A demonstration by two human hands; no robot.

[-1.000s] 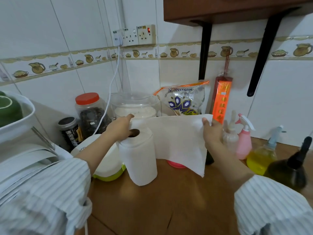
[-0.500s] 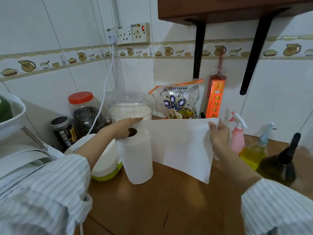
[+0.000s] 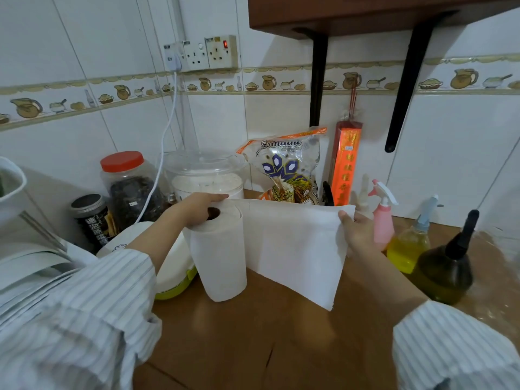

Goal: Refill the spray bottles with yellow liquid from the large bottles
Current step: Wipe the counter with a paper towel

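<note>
A white paper towel roll (image 3: 221, 257) stands upright on the brown counter. My left hand (image 3: 197, 209) presses down on its top. A sheet (image 3: 295, 246) is stretched out to the right, still joined to the roll, and my right hand (image 3: 358, 230) pinches its far upper corner. Just behind my right hand stand a pink spray bottle (image 3: 382, 218) and a pale clear one (image 3: 365, 197). Further right are a clear spray bottle with yellow liquid and a blue head (image 3: 409, 243) and a dark green bottle with a black spout (image 3: 447, 266).
Along the tiled wall stand a red-lidded jar (image 3: 129, 187), a dark tin (image 3: 91, 218), a clear flour tub (image 3: 206, 175), a rice bag (image 3: 287, 167) and an orange incense pack (image 3: 344, 164). A white-and-green lidded box (image 3: 171, 271) sits left of the roll. A dark shelf (image 3: 365, 12) hangs overhead.
My right hand has drawn the sheet further to the right, so more paper is unrolled. The left hand stays on top of the roll.
</note>
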